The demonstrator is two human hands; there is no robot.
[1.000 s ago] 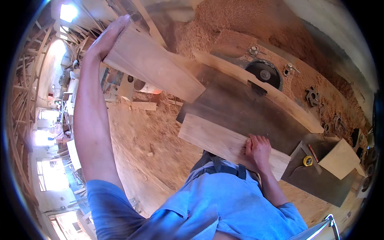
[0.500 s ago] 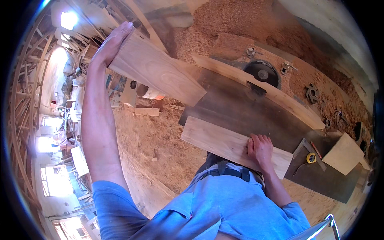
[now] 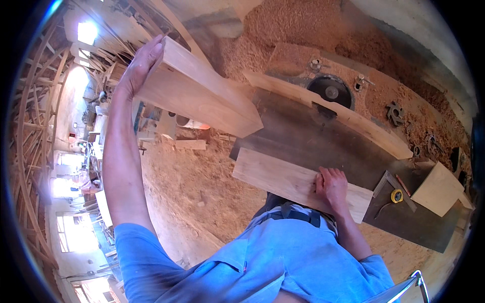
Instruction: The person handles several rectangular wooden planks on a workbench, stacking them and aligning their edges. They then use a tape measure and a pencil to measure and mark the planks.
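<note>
My left hand [image 3: 144, 65] is stretched out to the far left, its fingers closed around the end of a wide wooden board [image 3: 197, 103]. The board slopes toward the machine table [image 3: 303, 141], its far corner above the table's left end. A second pale surface runs along its far side; I cannot tell whether that is another board. A shorter plank [image 3: 278, 174] lies along the table's near edge, against my waist. My right hand [image 3: 333, 188] rests on this plank with curled fingers, the thumb side toward the left.
Behind a long wooden fence [image 3: 374, 132] sits a dark round cutter [image 3: 331, 92] among sawdust [image 3: 298, 30]. To the right lie a square [image 3: 386, 184], a yellow tape measure [image 3: 396, 196], a pencil [image 3: 402, 185] and a wood block [image 3: 438, 189]. Offcuts [image 3: 190, 145] lie on the floor.
The board in my left hand has tilted, so a second surface along its far side now shows. My right hand stays in place on the shorter plank.
</note>
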